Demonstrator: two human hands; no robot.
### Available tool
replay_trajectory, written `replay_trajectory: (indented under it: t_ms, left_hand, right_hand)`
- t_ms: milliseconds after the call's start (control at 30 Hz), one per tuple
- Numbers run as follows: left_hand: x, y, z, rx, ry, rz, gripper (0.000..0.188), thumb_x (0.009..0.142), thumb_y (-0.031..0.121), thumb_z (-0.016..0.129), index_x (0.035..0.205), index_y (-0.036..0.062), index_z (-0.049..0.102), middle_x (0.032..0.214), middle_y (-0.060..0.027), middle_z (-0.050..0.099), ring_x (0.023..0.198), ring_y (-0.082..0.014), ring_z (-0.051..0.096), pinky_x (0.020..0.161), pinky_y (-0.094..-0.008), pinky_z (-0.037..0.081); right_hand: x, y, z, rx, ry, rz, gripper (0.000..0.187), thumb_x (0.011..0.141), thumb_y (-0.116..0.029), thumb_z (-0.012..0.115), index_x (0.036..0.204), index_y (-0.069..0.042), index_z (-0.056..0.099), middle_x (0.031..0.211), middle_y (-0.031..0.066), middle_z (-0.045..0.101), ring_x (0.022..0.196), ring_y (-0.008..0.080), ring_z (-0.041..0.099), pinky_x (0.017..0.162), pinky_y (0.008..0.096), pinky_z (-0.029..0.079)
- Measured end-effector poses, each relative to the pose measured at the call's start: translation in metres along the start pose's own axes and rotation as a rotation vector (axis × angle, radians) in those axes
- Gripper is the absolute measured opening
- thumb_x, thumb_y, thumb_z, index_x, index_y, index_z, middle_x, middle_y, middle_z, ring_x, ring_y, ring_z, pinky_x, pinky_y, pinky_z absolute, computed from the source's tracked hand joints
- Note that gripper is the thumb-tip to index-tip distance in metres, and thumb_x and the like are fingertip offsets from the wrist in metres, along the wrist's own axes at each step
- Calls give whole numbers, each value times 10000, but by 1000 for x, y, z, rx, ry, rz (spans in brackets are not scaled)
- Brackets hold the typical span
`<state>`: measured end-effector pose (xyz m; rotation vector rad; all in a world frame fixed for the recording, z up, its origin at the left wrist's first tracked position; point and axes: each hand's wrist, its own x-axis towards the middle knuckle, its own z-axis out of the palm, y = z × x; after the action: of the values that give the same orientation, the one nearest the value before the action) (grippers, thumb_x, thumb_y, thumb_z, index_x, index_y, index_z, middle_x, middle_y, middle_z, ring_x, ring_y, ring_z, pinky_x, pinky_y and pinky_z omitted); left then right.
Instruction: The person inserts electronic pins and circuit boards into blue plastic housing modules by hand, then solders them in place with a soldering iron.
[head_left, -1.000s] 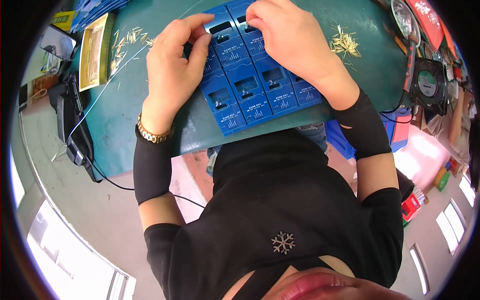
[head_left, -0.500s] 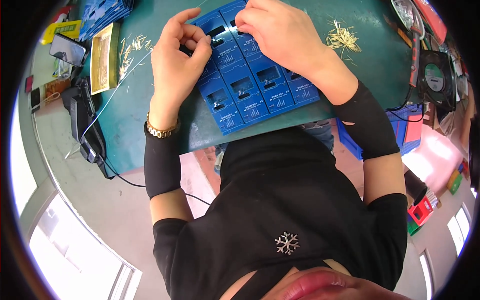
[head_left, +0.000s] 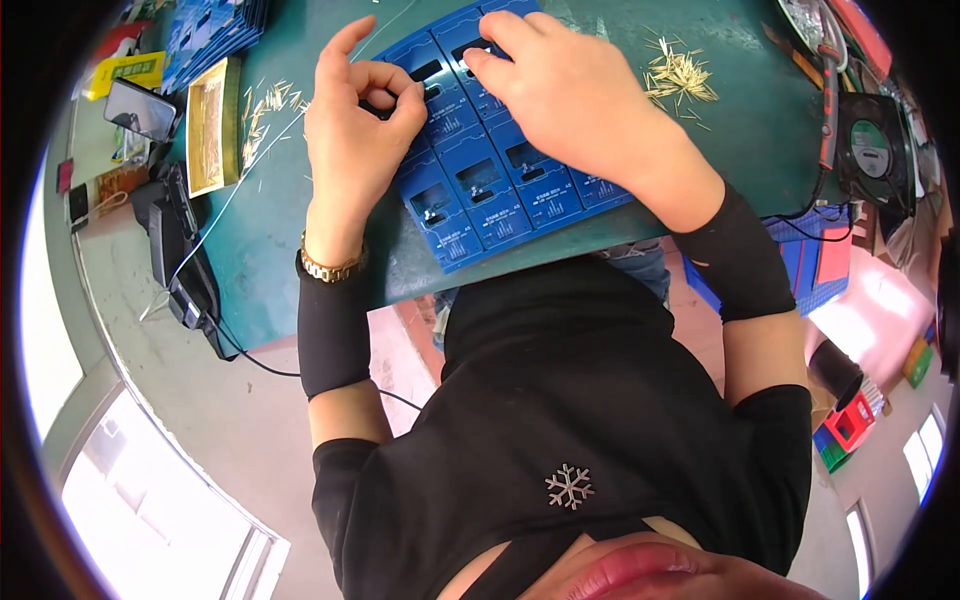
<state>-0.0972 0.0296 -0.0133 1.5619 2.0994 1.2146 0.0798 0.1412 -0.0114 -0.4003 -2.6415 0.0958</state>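
Note:
A blue panel of joined circuit boards (head_left: 500, 218), each with a dark rectangular cut-out, lies tilted on the green table (head_left: 265, 260). My left hand (head_left: 358, 130) is at its left edge, thumb and curled fingers pressed together and one finger raised; whatever they pinch is hidden. Over the upper part of the panel is my right hand (head_left: 575, 90), thumb and index finger apart beside a cut-out, with nothing visible between them. Small metal parts show in the lower cut-outs. Thin gold-coloured pins (head_left: 680, 76) form a pile right of the panel.
More loose pins (head_left: 268, 108) lie to the left, beside a yellow open box (head_left: 231, 120). A phone (head_left: 140, 108) and stacked blue boards (head_left: 212, 42) are at far left. A white cable (head_left: 222, 197) crosses there. At right are a red-and-grey handled tool (head_left: 829, 115) and a black fan (head_left: 872, 155).
My right thumb and index finger have parted from a pinch at the panel. My left hand's raised finger has shifted slightly left, its pinch staying near the panel's edge.

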Motion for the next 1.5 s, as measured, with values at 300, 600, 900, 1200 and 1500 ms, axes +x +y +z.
replay_trajectory:
  t_ms: [300,600,900,1200,1500]
  left_hand:
    - [1,-2,-1,-7,-19,26,762,764,-15,692,1430,-26,321,769,-2,640,658,-58,534,701,-200,487]
    - [-2,1,5,26,38,54,778,774,-7,705,1436,-26,296,777,3,646,665,-71,549,702,-211,490]
    - [-3,2,7,175,84,264,127,750,-19,747,840,69,730,842,-66,680,739,-201,640,699,-293,507]
    - [-11,0,-6,241,-135,313,279,784,146,763,1045,56,724,1091,-74,630,981,-252,580,877,-385,453]
    - [-17,11,-15,621,-306,392,684,806,468,687,1312,23,565,1447,-90,464,1366,-340,371,1095,-614,219]
  right_hand:
    - [-6,-2,9,52,-11,14,294,833,-70,583,1106,26,638,1193,129,582,996,251,602,783,332,554]
    - [-8,6,9,210,31,44,273,815,-34,596,1079,-7,658,1128,97,598,990,268,605,781,361,547]
    - [-10,18,6,419,56,-59,250,805,-21,639,1045,-65,695,1056,67,619,948,252,630,766,344,538]
    - [-52,109,-29,342,25,604,168,843,-92,724,1005,-49,712,855,9,582,601,82,454,555,245,392]
    - [-52,106,-22,237,1,432,101,866,-114,687,891,-23,654,851,75,589,703,210,579,640,320,460]
